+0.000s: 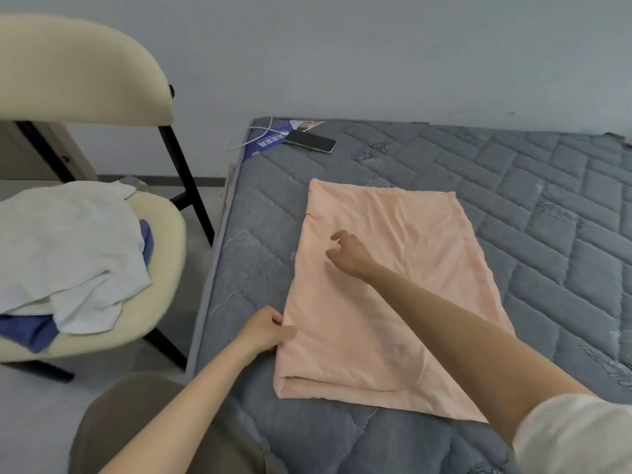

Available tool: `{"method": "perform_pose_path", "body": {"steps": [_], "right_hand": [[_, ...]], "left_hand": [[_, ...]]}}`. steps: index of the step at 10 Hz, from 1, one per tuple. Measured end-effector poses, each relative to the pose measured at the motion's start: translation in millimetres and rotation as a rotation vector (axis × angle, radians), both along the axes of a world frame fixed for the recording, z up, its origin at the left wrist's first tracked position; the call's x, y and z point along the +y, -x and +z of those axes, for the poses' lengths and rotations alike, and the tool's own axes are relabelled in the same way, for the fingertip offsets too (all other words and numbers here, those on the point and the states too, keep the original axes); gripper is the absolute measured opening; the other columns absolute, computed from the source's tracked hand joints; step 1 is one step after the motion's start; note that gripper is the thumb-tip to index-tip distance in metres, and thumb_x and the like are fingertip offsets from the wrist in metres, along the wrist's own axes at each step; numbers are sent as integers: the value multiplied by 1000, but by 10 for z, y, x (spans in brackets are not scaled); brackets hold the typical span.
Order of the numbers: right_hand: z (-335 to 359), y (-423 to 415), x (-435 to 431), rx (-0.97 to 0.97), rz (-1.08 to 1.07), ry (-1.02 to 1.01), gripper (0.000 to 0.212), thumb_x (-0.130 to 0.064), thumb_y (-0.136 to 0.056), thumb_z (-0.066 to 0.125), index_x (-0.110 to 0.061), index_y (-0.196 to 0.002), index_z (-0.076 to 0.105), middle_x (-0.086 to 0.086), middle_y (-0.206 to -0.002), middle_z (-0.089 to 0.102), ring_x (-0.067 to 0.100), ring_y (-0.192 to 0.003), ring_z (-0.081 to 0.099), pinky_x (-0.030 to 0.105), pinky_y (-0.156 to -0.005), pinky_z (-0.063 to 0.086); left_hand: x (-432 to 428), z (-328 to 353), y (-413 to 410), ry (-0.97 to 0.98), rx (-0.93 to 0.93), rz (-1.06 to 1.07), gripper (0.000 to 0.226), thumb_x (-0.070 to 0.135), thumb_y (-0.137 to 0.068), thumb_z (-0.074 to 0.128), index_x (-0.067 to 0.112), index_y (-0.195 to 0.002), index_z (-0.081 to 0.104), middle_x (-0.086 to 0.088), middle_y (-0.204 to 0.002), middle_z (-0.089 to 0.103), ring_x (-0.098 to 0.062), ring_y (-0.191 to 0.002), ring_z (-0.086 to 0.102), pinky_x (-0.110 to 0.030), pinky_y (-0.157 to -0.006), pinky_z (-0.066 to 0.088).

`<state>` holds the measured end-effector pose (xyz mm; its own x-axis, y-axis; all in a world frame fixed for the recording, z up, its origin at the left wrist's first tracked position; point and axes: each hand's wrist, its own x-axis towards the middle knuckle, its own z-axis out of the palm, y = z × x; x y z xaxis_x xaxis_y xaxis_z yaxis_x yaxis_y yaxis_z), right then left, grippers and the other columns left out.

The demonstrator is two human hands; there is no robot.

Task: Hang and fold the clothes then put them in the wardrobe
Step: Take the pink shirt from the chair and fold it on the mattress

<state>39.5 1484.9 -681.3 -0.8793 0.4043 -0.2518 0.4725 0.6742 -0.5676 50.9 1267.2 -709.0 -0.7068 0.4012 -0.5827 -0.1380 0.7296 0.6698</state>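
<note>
While flat, peach garment (342, 343) (edge) between fingers (284, 330)

The folded garment (393, 302) lies on the mattress (513, 200), close to its left side. At the far left corner of the mattress lies 1 phone (310, 140), with a cable (246, 135) just left of it (it loops past the edge). The chair (85, 70) stands left of the mattress, with a pile of clothes (68, 248) on its seat. The wall (376, 56) is behind both. Of the 2 hands, the left hand (265, 328) holds the garment's left edge and the right hand (349, 251) is over its middle.
</note>
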Motion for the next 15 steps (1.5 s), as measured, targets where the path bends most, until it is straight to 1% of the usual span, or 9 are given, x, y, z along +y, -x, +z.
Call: {"method": "perform_pose_path", "body": {"steps": [5, 7, 9, 10, 11, 12, 13, 14, 15], "right_hand": [[-620, 1338, -60, -108, 173, -310, 63, -34, -101, 32, -3, -151, 9, 14, -159, 6, 31, -146, 6, 44, -118, 7], [-659, 1536, -190, -27, -52, -520, 65, -30, -94, 45, 1, -145, 20, 18, -141, 31, 36, -125, 37, 45, -100, 33], [-652, 1777, -64, 11, -155, -648, 47, -16, -88, 49, 1, -130, 34, 13, -122, 43, 27, -107, 46, 33, -74, 30], [-639, 1822, 82, -4, -179, -574, 46, -9, -93, 45, 6, -134, 31, 15, -125, 48, 27, -110, 52, 33, -80, 39], [-649, 1842, 235, 19, -106, -448, 26, -7, -95, 37, -3, -117, 48, 12, -93, 53, 34, -102, 54, 36, -74, 35], [-545, 1830, 292, -28, -78, -368, 24, -7, -93, 39, -17, -72, 37, 0, -67, 28, 28, -86, 42, 33, -74, 33], [-435, 1900, 273, -11, -105, -236, 38, -5, -93, 43, -21, -65, 25, 2, -70, 34, 23, -88, 43, 26, -68, 35], [-300, 1971, 254, 39, -165, -24, 18, -5, -97, 41, 0, -83, 51, 24, -105, 57, 31, -109, 54, 35, -79, 41], [-166, 2100, 103, 113, -206, 134, 32, -17, -103, 31, 2, -111, 55, 15, -106, 58, 26, -101, 56, 34, -82, 42]], "left_hand": [[-42, -89, 433, -96, -314, -142, 12, 9, -85, 69, 6, -80, 58, -6, -70, 65, -7, -54, 65, -20, -57, 56], [-96, -124, 464, -134, -376, -184, 15, 11, -83, 72, 5, -81, 58, -5, -70, 67, -8, -57, 67, -18, -56, 54], [-38, -185, 457, -101, -312, -212, 18, 21, -83, 72, 11, -83, 56, -10, -80, 70, -10, -59, 68, -21, -56, 55], [-20, -238, 418, -100, -227, -167, 35, 40, -73, 78, 14, -83, 56, -5, -80, 70, -19, -68, 71, -28, -58, 58], [-13, -271, 402, -147, -130, -185, 30, 38, -74, 78, 18, -76, 55, 2, -68, 66, -16, -63, 69, -32, -58, 59], [-31, -274, 402, -203, -90, -191, 23, 31, -80, 74, 20, -72, 54, 11, -53, 59, -4, -53, 62, -28, -55, 58], [-90, -225, 432, -242, -156, -164, 19, 28, -82, 71, 22, -75, 55, 11, -61, 58, -2, -59, 59, -26, -55, 57], [-214, -140, 561, -235, -131, -164, 15, 27, -86, 66, 22, -80, 53, 5, -74, 59, -7, -68, 61, -25, -58, 56], [-434, -7, 780, -180, -110, -112, 16, 26, -91, 59, 20, -84, 47, -2, -85, 60, -12, -73, 59, -24, -56, 53]]}}
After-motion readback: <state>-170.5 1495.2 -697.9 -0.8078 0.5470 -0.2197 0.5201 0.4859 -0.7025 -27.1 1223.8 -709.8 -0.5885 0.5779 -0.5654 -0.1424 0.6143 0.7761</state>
